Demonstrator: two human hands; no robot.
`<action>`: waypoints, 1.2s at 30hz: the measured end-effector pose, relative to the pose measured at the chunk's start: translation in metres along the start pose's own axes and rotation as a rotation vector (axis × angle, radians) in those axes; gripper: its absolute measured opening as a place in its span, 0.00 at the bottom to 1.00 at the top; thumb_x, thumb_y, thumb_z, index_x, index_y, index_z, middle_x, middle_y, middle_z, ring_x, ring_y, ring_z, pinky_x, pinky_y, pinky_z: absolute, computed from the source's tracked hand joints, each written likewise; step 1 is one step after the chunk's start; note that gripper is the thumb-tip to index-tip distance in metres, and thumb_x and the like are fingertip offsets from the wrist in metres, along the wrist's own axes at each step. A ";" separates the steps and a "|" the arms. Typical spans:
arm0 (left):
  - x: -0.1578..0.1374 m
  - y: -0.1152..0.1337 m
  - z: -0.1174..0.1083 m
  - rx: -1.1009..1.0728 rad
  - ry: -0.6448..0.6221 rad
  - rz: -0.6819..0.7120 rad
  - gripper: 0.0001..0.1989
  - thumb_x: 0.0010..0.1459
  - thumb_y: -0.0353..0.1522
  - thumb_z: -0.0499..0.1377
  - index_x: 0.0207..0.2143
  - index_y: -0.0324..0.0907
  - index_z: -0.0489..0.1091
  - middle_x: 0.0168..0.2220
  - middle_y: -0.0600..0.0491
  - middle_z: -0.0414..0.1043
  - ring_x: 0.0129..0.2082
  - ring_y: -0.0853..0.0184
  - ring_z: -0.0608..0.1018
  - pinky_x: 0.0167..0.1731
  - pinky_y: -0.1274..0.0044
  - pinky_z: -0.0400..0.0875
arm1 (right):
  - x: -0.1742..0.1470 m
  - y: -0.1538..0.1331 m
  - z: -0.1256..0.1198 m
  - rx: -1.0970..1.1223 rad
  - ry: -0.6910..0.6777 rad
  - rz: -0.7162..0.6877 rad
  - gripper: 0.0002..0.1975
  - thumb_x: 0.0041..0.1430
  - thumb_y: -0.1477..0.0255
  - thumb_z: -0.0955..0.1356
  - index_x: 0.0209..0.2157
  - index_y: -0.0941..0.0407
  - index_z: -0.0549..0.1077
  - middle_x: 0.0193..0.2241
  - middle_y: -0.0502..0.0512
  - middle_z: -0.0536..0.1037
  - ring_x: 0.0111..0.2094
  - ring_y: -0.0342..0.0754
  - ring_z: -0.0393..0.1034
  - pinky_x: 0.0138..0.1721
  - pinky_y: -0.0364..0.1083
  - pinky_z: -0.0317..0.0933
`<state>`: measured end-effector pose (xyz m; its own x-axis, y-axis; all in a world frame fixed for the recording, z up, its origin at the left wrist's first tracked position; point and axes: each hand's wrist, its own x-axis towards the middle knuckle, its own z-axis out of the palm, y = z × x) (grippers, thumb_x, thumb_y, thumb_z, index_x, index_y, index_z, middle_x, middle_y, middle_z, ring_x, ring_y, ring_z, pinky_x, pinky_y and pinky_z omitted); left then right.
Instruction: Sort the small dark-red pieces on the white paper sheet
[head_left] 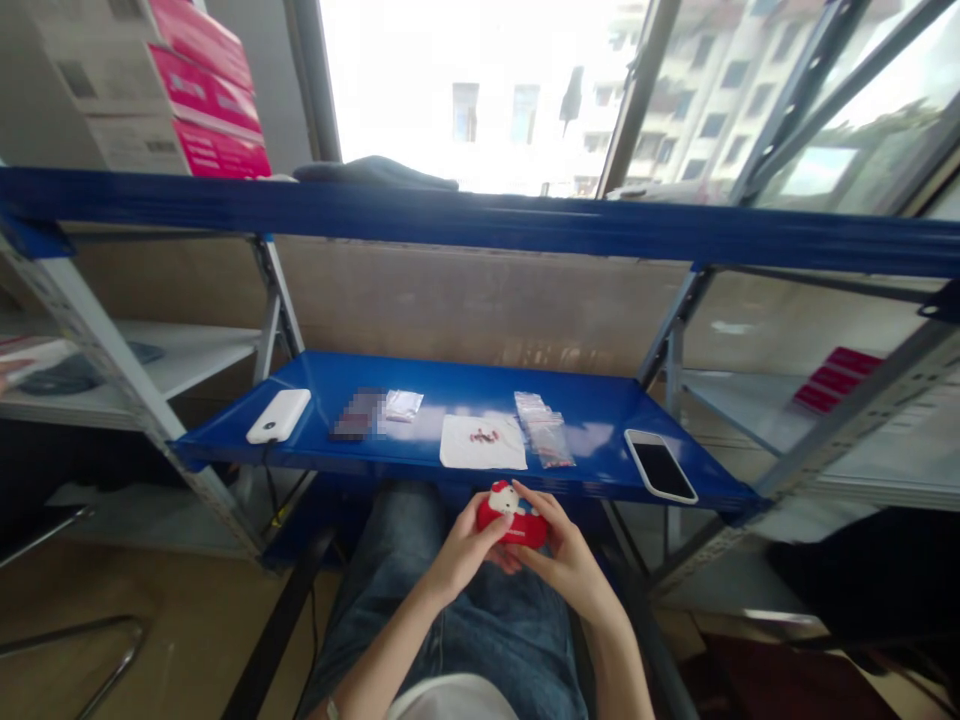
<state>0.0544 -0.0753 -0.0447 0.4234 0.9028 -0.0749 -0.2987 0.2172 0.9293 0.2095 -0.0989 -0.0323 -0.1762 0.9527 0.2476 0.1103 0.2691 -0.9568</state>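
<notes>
One red toy (513,517) is gripped between the left hand (466,552) and right hand (568,560), over the lap. Just beyond them, one white cloth (482,443), two phones (660,465), and three clear bags (545,428) are laid on a blue shelf (600,405). Windows are seen above.

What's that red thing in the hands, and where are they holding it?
A small red and white toy. The left hand and the right hand each hold one end of it, fingers on top.

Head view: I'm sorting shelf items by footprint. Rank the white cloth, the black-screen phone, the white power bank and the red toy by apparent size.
1. white cloth
2. black-screen phone
3. white power bank, close to the phone, so unsure
4. red toy, partly hidden by both hands and nearer the camera
</notes>
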 end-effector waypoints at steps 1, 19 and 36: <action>-0.001 -0.004 -0.003 -0.009 0.034 0.002 0.31 0.51 0.43 0.62 0.53 0.38 0.59 0.37 0.47 0.74 0.21 0.70 0.76 0.23 0.77 0.73 | 0.002 0.003 0.002 0.081 -0.025 0.049 0.33 0.49 0.65 0.73 0.58 0.49 0.63 0.52 0.57 0.68 0.50 0.54 0.67 0.48 0.50 0.64; -0.011 -0.003 -0.007 0.356 -0.043 0.306 0.41 0.46 0.32 0.67 0.61 0.48 0.54 0.57 0.48 0.64 0.52 0.58 0.72 0.53 0.67 0.67 | 0.019 0.014 0.017 0.372 0.464 0.331 0.20 0.42 0.57 0.74 0.30 0.58 0.74 0.24 0.52 0.75 0.24 0.45 0.68 0.25 0.42 0.61; -0.024 0.024 -0.008 0.311 -0.008 0.270 0.36 0.45 0.34 0.67 0.56 0.46 0.57 0.49 0.48 0.72 0.46 0.60 0.76 0.47 0.69 0.72 | -0.001 -0.021 -0.011 -0.160 0.086 -0.071 0.10 0.53 0.65 0.70 0.38 0.50 0.79 0.51 0.56 0.70 0.54 0.55 0.62 0.56 0.53 0.56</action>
<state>0.0303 -0.0890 -0.0238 0.3719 0.9090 0.1880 -0.1275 -0.1506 0.9803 0.2179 -0.1035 -0.0108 -0.1051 0.9372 0.3326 0.2561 0.3487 -0.9015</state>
